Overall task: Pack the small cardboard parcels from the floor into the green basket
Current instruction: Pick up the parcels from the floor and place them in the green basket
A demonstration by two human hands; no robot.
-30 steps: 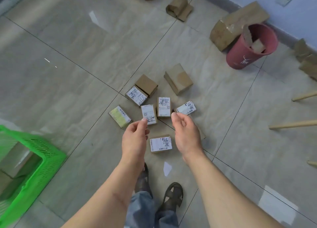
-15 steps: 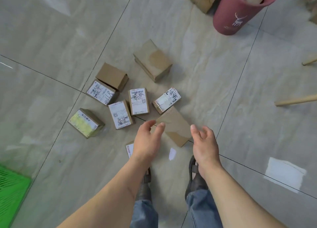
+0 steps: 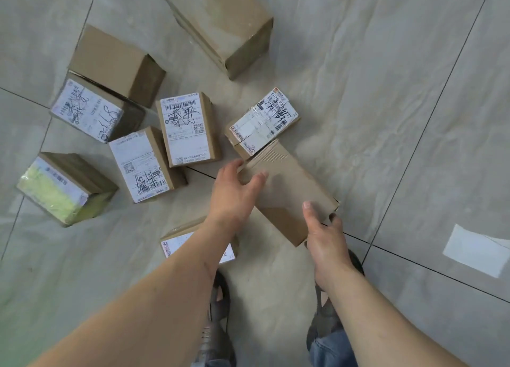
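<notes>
A long plain brown parcel [image 3: 287, 190] lies on the tiled floor in front of my feet. My left hand [image 3: 234, 192] grips its far left end, fingers spread over the top. My right hand [image 3: 325, 237] clasps its near right end, thumb on top. Around it lie several labelled parcels: one [image 3: 265, 123] touching its far end, two side by side [image 3: 187, 129] [image 3: 143, 165], one further left [image 3: 85, 112], and a yellow-labelled one [image 3: 58, 190]. Another labelled parcel [image 3: 176, 242] is half hidden under my left forearm. The green basket is out of view.
Two plain brown boxes sit beyond the group, a small one [image 3: 116, 63] and a bigger one [image 3: 223, 24]. A white paper patch [image 3: 474, 250] lies on the floor at right. My sandalled feet [image 3: 218, 297] stand just below the parcels.
My head has dropped closer to the floor and the basket has left the view. Both hands went from hovering above the parcels to closing on the plain brown one.
</notes>
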